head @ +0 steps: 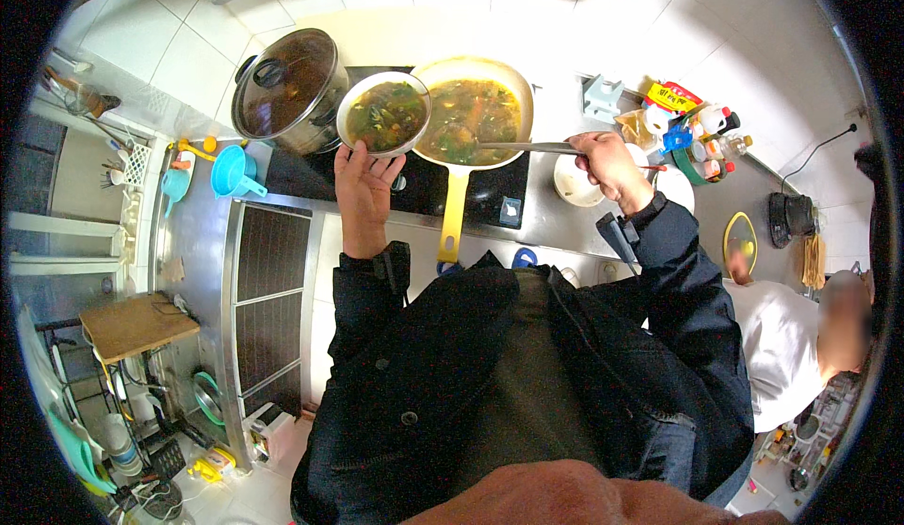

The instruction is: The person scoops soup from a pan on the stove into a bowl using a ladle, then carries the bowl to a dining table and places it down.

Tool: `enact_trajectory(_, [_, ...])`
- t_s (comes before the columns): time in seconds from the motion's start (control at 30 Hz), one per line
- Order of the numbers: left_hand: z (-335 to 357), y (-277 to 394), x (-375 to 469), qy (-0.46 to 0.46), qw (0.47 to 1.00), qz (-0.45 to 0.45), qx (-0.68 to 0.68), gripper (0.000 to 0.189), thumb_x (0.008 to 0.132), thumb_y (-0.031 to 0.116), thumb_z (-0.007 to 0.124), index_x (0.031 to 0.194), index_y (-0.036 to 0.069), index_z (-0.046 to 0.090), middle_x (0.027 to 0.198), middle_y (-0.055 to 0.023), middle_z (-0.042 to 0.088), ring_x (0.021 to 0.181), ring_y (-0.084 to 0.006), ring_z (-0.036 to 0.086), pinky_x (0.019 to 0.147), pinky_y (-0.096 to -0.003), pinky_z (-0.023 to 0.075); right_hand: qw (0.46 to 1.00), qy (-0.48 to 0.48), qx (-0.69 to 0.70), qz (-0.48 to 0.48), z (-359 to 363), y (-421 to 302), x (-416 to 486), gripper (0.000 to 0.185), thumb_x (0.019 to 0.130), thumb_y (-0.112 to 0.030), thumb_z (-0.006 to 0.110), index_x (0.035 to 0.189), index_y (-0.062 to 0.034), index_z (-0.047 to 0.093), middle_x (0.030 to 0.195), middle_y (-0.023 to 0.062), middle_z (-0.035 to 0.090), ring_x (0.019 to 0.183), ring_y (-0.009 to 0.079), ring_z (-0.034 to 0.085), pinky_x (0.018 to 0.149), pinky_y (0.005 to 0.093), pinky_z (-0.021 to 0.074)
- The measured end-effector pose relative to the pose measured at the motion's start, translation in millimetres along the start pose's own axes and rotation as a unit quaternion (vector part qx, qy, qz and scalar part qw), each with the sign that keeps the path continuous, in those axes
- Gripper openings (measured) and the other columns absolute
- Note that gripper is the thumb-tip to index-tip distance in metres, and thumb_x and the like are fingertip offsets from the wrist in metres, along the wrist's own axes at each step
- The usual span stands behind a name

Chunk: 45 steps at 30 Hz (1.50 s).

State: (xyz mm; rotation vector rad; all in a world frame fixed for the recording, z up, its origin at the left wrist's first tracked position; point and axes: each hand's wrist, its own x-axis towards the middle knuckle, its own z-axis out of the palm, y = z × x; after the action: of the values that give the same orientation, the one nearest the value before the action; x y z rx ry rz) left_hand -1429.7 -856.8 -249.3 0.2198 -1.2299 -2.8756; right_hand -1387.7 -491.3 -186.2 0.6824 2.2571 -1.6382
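Observation:
My left hand (367, 184) holds a white bowl (383, 114) by its near rim and underside. Soup with green leaves fills much of the bowl, which is close against the left side of a yellow-handled pan (523, 87). My right hand (613, 165) grips the handle of a ladle (530, 147) that reaches left into the pan. The ladle's head is down in the brownish soup (487, 112) and hard to make out. Under both is the black cooktop (487, 196), with the pan's yellow handle (452, 218) pointing towards me.
A lidded steel pot (289, 90) stands left of the bowl. White bowls (575, 180) sit beneath my right hand, with seasoning bottles (713, 149) beyond. A blue dipper (234, 172) is on the left counter. At right, a person in white (777, 341) holds a yellow-rimmed strainer or lid (740, 235).

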Motion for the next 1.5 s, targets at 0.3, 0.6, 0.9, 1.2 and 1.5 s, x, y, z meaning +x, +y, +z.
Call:
enact_trajectory(0.3, [-7.2,-4.9,2.4,0.031,0.999,-0.003,0.016,0.047,0.1,0.029,0.059,0.14,0.009,0.043,0.136,-0.0147,0.057,0.123,-0.0371,0.059,0.103,-0.0586,0.0479,1.0,0.006,-0.025,-0.011,-20.6,-37.3,-18.8,0.025,0.1,-0.023,0.054,0.088,-0.0032,0.063,0.059,-0.0013,0.051,0.034,0.0068,0.038,0.027,0.0242,0.0232])
enact_trajectory(0.6, [-10.8,-15.1,5.8,0.061,0.998,-0.015,-0.012,0.047,0.102,0.021,0.056,0.142,0.007,0.038,0.137,-0.0185,0.055,0.126,-0.0413,0.056,0.104,-0.0614,0.0454,0.999,0.031,-0.025,-0.034,-58.0,-52.1,-7.9,0.024,0.099,-0.023,0.052,0.093,-0.004,0.065,0.059,-0.0009,0.05,0.036,0.0073,0.035,0.03,0.0246,0.024])
enact_trajectory(0.9, [-12.7,-30.3,3.8,0.045,0.998,-0.021,-0.034,0.043,0.1,0.017,0.059,0.139,0.01,0.041,0.135,-0.0166,0.057,0.124,-0.0399,0.057,0.103,-0.0607,0.0465,0.998,0.038,-0.009,-0.05,-86.2,-82.9,-17.1,0.028,0.101,-0.021,0.048,0.115,-0.0038,0.065,0.064,-0.0022,0.052,0.038,0.0059,0.038,0.027,0.0231,0.0239])
enact_trajectory(1.2, [-8.6,-46.1,4.8,0.029,0.998,-0.038,-0.044,0.042,0.098,0.017,0.063,0.135,0.013,0.044,0.13,-0.0126,0.06,0.119,-0.0364,0.06,0.099,-0.0574,0.0509,0.995,0.038,0.052,-0.076,-93.3,-139.9,-52.0,0.023,0.1,-0.017,0.053,0.111,-0.0008,0.065,0.062,-0.0028,0.048,0.044,0.0067,0.034,0.038,0.0224,0.0263])
enact_trajectory(1.5, [5.7,-56.2,7.0,0.014,0.998,-0.054,-0.042,0.039,0.097,0.015,0.063,0.133,0.012,0.048,0.128,-0.0125,0.061,0.116,-0.0344,0.062,0.099,-0.0555,0.0512,0.992,0.023,0.077,-0.099,-91.6,-164.2,-65.1,0.023,0.101,-0.021,0.052,0.11,-0.0032,0.063,0.061,-0.003,0.048,0.043,0.0065,0.033,0.037,0.0224,0.0253])
